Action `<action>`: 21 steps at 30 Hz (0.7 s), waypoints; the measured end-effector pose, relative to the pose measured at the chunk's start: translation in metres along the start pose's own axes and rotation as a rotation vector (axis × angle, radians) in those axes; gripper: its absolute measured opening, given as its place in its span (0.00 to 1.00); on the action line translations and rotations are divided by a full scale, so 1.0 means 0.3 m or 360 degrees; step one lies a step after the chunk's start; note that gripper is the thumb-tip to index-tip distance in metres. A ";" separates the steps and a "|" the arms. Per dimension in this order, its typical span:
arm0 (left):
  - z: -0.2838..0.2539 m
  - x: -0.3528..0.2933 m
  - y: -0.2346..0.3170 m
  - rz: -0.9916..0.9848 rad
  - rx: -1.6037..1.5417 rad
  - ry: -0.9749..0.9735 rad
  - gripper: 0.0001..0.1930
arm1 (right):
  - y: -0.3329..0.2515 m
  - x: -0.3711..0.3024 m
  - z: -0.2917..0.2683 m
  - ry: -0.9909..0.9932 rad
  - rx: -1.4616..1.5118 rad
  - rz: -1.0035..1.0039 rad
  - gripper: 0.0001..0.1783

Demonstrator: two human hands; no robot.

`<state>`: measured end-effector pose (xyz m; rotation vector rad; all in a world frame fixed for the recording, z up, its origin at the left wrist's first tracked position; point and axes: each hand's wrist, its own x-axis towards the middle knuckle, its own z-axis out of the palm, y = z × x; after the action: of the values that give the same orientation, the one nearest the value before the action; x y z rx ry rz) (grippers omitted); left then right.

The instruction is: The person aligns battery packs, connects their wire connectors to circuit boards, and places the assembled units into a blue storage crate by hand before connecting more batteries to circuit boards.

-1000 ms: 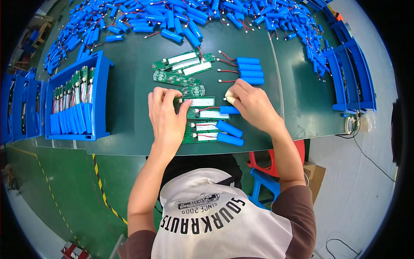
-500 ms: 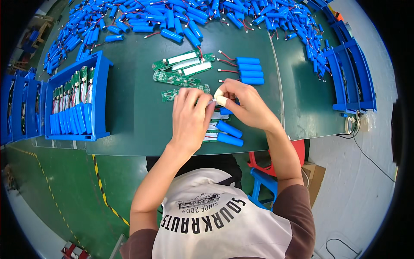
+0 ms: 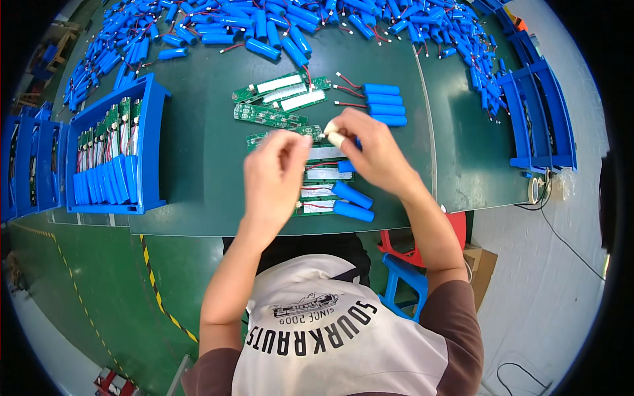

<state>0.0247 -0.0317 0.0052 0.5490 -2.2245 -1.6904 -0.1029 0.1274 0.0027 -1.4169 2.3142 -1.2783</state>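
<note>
My right hand (image 3: 373, 148) has pale covers on thumb and forefinger. These two pinch a small white wire connector (image 3: 323, 136) by the end of a green circuit board (image 3: 267, 141). Under that hand a blue cylindrical battery shows only in part. To the left is my left hand (image 3: 272, 181), its fingers curled and smeared by motion; whatever it may hold is hidden. Just below the hands lie boards with white strips (image 3: 318, 206), wired to blue batteries (image 3: 353, 211) by red leads. Beyond, loose circuit boards (image 3: 271, 117) overlap.
Several blue batteries (image 3: 384, 99) lie in a row at right, leads pointing left. A large heap of batteries (image 3: 264, 26) spans the far edge. At left a blue bin (image 3: 153, 145) holds board-and-battery assemblies; more blue bins (image 3: 553, 125) stand right. A blue stool (image 3: 403, 280) is below.
My left hand has drawn away to the left from the right fingertips, uncovering more of the boards. My right hand has shifted slightly away from me, still pinching.
</note>
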 end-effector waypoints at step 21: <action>-0.023 -0.133 -0.132 0.0730 0.0969 -0.0018 0.31 | -0.108 -0.001 0.117 -0.0197 -0.0917 -0.0260 0.07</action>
<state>0.0679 -0.0285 -0.0312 0.1231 -2.6056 -0.7900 -0.0633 0.1005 0.0038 -1.8122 2.6419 -0.5337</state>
